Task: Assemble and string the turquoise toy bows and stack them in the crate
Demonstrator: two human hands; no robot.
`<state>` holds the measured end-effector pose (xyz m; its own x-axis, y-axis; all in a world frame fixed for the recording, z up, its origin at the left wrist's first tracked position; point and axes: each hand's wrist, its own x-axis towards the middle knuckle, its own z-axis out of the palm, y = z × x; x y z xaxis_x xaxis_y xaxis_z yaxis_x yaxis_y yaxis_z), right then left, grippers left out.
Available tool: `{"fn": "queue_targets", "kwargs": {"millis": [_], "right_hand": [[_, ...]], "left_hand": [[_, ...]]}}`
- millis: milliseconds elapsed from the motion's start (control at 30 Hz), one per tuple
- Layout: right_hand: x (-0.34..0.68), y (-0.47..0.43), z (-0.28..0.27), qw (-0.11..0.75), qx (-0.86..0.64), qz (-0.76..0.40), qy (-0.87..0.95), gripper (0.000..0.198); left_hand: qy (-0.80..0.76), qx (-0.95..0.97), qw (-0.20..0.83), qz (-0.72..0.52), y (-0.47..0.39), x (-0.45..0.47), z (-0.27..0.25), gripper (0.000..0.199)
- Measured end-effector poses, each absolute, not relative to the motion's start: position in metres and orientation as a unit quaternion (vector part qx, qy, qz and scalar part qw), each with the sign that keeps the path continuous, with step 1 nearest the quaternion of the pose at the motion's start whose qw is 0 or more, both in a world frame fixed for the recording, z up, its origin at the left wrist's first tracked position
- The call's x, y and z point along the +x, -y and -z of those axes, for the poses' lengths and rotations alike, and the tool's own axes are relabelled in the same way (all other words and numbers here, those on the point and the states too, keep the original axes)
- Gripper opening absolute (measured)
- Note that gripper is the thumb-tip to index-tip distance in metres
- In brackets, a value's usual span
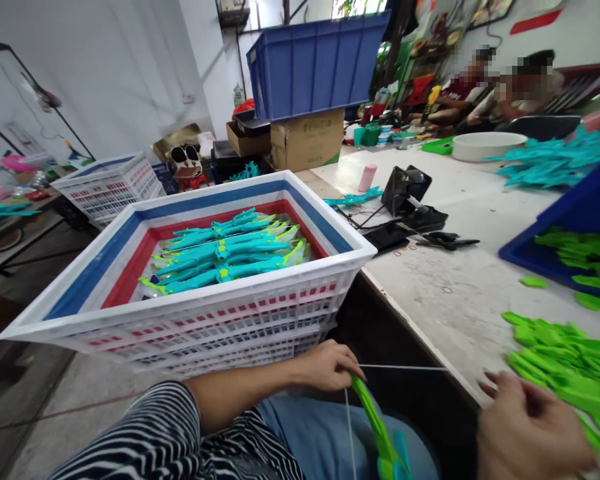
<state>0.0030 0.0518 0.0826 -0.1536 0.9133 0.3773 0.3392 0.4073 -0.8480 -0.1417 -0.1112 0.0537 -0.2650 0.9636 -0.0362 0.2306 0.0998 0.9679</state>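
Observation:
My left hand (330, 365) is closed over my lap, its fingers gripping the top end of a long bright-green plastic piece (375, 417). Turquoise plastic (403, 450) shows at the lower end of that piece, partly cut off by the frame. A thin white string (405, 367) stretches from my left hand toward my right hand (530, 420), fading against the pale table. Another length of string hangs down from my left hand. At the table edge, my right hand is curled in a pinch at the string's end, slightly blurred.
A white plastic crate (220, 327) with a striped lining holds bundled turquoise-and-green pieces (223, 250). Green pieces (565, 363) lie heaped on the table (460, 287) beside a blue bin (535, 240). Scissors (450, 240) rest near a black device (405, 190). Two people sit farther back.

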Motion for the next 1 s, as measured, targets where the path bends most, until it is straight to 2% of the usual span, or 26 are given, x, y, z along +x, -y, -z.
{"fn": "queue_targets", "kwargs": {"millis": [67,133,200,300,367,433,600,700,867,1000], "right_hand": [[-0.012,-0.018,-0.086,0.489,-0.445,-0.257,0.705,0.022],[-0.028,0.027,-0.080,0.462,-0.305,-0.258,0.792,0.022],[-0.039,0.065,-0.065,0.435,-0.234,-0.276,0.824,0.020],[-0.046,0.089,-0.040,0.411,-0.263,-0.311,0.816,0.018],[-0.048,0.090,-0.031,0.396,-0.291,-0.339,0.802,0.019],[-0.051,0.087,-0.030,0.389,-0.306,-0.370,0.786,0.020],[-0.060,0.084,-0.040,0.382,-0.356,-0.408,0.749,0.021],[-0.061,0.087,-0.048,0.374,-0.383,-0.403,0.742,0.021],[-0.067,0.095,-0.058,0.396,-0.373,-0.410,0.732,0.023],[-0.069,0.095,-0.053,0.397,-0.370,-0.436,0.718,0.023]], "left_hand": [[-0.617,0.386,0.455,-0.513,0.103,-0.146,-0.052,0.009],[-0.608,0.267,0.526,-0.532,0.096,-0.151,-0.051,0.019],[-0.637,0.184,0.542,-0.515,0.094,-0.160,-0.051,0.020],[-0.721,0.249,0.448,-0.466,0.104,-0.176,-0.058,0.007],[-0.749,0.326,0.357,-0.453,0.113,-0.183,-0.063,0.007],[-0.741,0.320,0.330,-0.489,0.119,-0.185,-0.065,0.007],[-0.581,0.098,0.508,-0.628,0.121,-0.177,-0.060,0.004],[-0.510,0.060,0.574,-0.637,0.130,-0.174,-0.061,0.018],[-0.496,0.074,0.605,-0.618,0.149,-0.178,-0.068,0.039],[-0.501,0.096,0.620,-0.596,0.149,-0.183,-0.069,0.041]]}}
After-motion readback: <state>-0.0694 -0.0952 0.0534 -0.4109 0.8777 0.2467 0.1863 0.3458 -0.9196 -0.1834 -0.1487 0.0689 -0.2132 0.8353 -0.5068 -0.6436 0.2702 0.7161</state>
